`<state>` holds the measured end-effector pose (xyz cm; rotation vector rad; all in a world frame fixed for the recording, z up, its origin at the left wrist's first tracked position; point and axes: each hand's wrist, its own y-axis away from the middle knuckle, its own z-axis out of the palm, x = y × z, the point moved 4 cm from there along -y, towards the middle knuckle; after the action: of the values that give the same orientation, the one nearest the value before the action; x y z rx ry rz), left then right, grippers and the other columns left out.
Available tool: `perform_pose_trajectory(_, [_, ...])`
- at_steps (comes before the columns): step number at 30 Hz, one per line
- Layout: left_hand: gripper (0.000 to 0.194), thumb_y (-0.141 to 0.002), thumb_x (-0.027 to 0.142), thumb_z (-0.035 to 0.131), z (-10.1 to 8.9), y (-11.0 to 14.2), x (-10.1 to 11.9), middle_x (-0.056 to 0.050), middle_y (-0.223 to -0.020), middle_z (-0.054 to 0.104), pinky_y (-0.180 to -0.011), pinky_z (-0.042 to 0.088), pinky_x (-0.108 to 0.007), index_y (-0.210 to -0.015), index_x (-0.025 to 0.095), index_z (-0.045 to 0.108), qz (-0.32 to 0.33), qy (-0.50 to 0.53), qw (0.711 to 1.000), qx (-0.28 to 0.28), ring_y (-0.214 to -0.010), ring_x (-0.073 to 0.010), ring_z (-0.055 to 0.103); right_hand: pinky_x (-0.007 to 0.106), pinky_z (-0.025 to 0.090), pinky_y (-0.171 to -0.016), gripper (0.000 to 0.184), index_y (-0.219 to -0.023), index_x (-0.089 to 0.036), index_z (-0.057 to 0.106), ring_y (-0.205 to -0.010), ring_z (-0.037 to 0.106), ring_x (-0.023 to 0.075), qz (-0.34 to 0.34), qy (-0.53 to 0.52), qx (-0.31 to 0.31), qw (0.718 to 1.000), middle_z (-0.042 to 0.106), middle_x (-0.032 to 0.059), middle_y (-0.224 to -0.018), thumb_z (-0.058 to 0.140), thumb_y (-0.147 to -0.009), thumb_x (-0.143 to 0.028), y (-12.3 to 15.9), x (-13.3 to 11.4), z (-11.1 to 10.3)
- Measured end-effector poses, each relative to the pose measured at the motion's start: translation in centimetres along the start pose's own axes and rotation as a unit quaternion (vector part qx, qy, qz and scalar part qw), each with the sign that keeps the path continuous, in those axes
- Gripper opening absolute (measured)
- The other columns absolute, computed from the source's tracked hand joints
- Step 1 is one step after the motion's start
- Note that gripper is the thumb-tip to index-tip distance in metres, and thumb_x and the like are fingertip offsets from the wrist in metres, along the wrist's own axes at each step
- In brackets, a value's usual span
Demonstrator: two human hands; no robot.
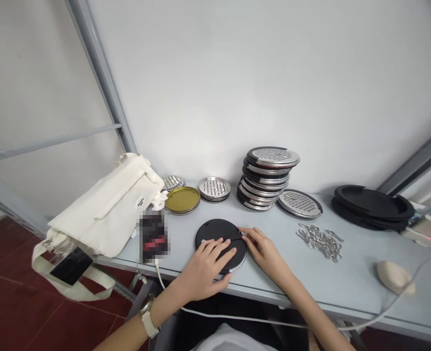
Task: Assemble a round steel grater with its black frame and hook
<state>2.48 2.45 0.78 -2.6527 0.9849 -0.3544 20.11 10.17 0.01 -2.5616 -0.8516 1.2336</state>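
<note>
My left hand (213, 263) lies with fingers spread on top of a round black disc (215, 228) with a silvery lower rim, on the table in front of me. A dark line runs across the disc toward its right edge. At that edge, my right hand (262, 251) has its thumb and forefinger closed on a small metal hook (240, 233); most of the hook is hidden. To the right lies a loose pile of similar metal hooks (321, 241).
Behind stand a tall stack of round metal graters (268, 180), a grater leaning beside it (300, 204), lower grater discs (214, 188) and gold lids (182, 200). Black rings (372, 207) and a pale mouse (394, 277) are right; a white bag (109, 204) left. A cable (244, 319) crosses in front.
</note>
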Motion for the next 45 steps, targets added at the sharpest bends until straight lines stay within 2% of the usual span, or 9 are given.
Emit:
perform_pose_trajectory(9, [0.054,-0.089,0.03,0.053,-0.19,0.0,0.14,-0.009,-0.142,0.045,-0.106,0.035,-0.045,-0.14,0.021,0.041,0.0,-0.008,1.0,0.016,-0.132,-0.0269,0.039,0.037,0.053,-0.079,0.032,-0.12,-0.022,0.06,-0.084,0.063,0.0212,-0.001,-0.031,-0.013,0.999,0.062,0.0094,-0.096,0.038,-0.098,-0.024,-0.05,0.31,-0.01])
perform_pose_trajectory(17, [0.055,-0.087,0.028,0.054,-0.26,-0.01,0.26,-0.008,-0.142,0.045,-0.106,0.035,-0.045,-0.141,0.022,0.04,0.0,-0.025,0.999,0.024,-0.132,-0.0265,0.04,0.038,0.052,-0.082,0.03,-0.117,-0.022,0.061,-0.091,0.063,0.0226,-0.018,-0.02,0.001,1.0,0.065,0.0093,-0.099,0.039,-0.096,-0.022,-0.21,-0.12,-0.08])
perform_pose_trajectory(25, [0.056,-0.087,0.027,0.053,-0.17,-0.12,0.41,-0.008,-0.143,0.044,-0.105,0.036,-0.046,-0.141,0.021,0.04,-0.004,-0.034,0.999,0.014,-0.133,-0.0268,0.039,0.036,0.051,-0.084,0.026,-0.112,-0.02,0.061,-0.094,0.064,0.0222,-0.009,-0.019,-0.002,1.0,0.067,0.0097,-0.103,0.04,-0.095,-0.021,-0.3,0.17,-0.17])
perform_pose_trajectory(34, [0.057,-0.087,0.026,0.052,0.02,-0.16,0.44,-0.01,-0.145,0.043,-0.105,0.036,-0.048,-0.142,0.021,0.038,-0.005,-0.041,0.999,0.002,-0.133,-0.0288,0.038,0.035,0.053,-0.08,0.025,-0.111,-0.02,0.061,-0.089,0.068,0.0219,0.01,-0.028,-0.001,1.0,0.07,0.009,-0.103,0.043,-0.094,-0.023,-0.17,0.45,-0.08])
perform_pose_trajectory(45, [0.056,-0.088,0.026,0.05,0.19,-0.21,0.4,-0.008,-0.147,0.039,-0.107,0.033,-0.048,-0.143,0.02,0.037,-0.011,-0.035,0.999,-0.014,-0.136,-0.0283,0.034,0.036,0.052,-0.088,0.029,-0.116,-0.022,0.062,-0.102,0.066,0.022,-0.002,-0.039,-0.001,0.999,0.069,0.0091,-0.112,0.042,-0.095,-0.022,-0.19,0.58,-0.06])
